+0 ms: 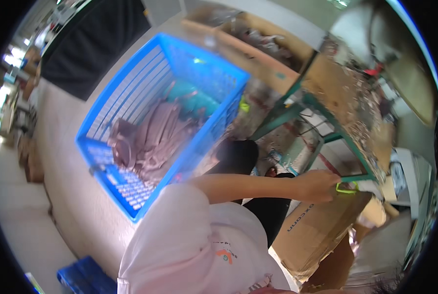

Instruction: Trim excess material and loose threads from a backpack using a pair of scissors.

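Note:
My left hand [320, 185] reaches across to the right, its fingers closed in a fist. Right at its fingertips is a bright yellow-green loop [347, 187]; whether the fingers grip it I cannot make out. Below the hand stands a brown cardboard box [313, 229] with worn edges. To the left of my arm is a blue plastic basket [156, 40], tilted in the view and blurred. Inside it lies a heap of dull pinkish-brown strips or pieces [158, 132], with a teal piece [194, 100] beyond them. My right hand is out of view.
A worktable [332, 81] with a green frame and scattered scraps stands at the right. Behind the basket is a wooden bin [258, 46] with bagged items. A black cloth-covered thing [99, 46] stands far left, a dark blue object [86, 275] at lower left.

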Motion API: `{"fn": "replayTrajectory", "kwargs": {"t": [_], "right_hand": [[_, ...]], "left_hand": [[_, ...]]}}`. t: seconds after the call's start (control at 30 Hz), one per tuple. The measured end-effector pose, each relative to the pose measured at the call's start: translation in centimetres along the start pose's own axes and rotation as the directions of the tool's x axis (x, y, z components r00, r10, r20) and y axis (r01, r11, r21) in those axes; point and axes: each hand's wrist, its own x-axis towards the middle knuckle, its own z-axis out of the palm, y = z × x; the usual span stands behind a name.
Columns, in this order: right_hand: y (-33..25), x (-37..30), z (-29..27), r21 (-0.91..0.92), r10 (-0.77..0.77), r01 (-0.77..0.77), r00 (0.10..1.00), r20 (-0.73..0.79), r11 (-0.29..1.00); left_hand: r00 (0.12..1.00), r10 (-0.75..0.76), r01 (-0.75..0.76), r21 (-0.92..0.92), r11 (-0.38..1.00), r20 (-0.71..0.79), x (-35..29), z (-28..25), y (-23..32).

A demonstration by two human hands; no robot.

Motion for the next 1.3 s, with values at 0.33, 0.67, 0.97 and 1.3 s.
{"fn": "replayTrajectory", "kwargs": {"t": [0.33,0.67,0.97,1.3], "right_hand": [[6.2,-11.3,4.3,-0.496,0.299,-0.1,0.891,0.341,0.863],[3.4,-17.1,9.7,-0.699,0.514,-0.073,0.733,0.446,0.711],[1.2,-18.5,9.3,-0.842,0.627,0.091,0.627,0.463,0.531],[1.9,-17.9,6.3,-0.894,0.645,0.247,0.623,0.441,0.373]], "left_hand": [[-0.163,-0.713,0.322,-0.72,0.615,-0.682,-35.3,-13.0,-16.8],[-0.291,-0.684,0.678,-0.649,0.346,-0.669,-63.8,-13.6,-32.2],[0.031,-0.806,0.495,-0.691,0.526,-0.591,-67.5,-11.8,-46.6],[-0.163,-0.979,-0.721,-0.664,0.201,-0.12,-61.2,-15.6,-49.5]]}}
